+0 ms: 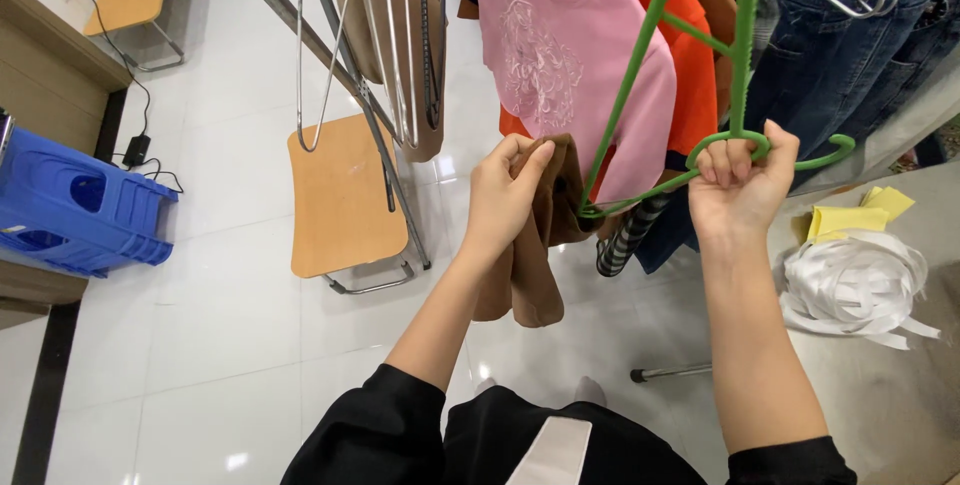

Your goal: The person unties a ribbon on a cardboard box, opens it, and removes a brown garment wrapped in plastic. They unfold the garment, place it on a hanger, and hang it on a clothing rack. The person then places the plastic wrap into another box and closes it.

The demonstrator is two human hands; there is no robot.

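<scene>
Pinched between thumb and fingers of the left hand (pixel 505 190), a brown garment (pixel 540 265) hangs folded just beside one end of a green hanger (pixel 640 95); the cloth meets that end, though whether it is threaded over the bar cannot be told. Most of the garment dangles below the hand, so it looks only partly hung, with spreading it along the hanger left to do. The right hand (pixel 742 185) is closed in a fist around the hanger's curved hook, holding the frame tilted. Both forearms reach up and forward, wrists raised, in front of a pink shirt (pixel 560 55) on the rack.
</scene>
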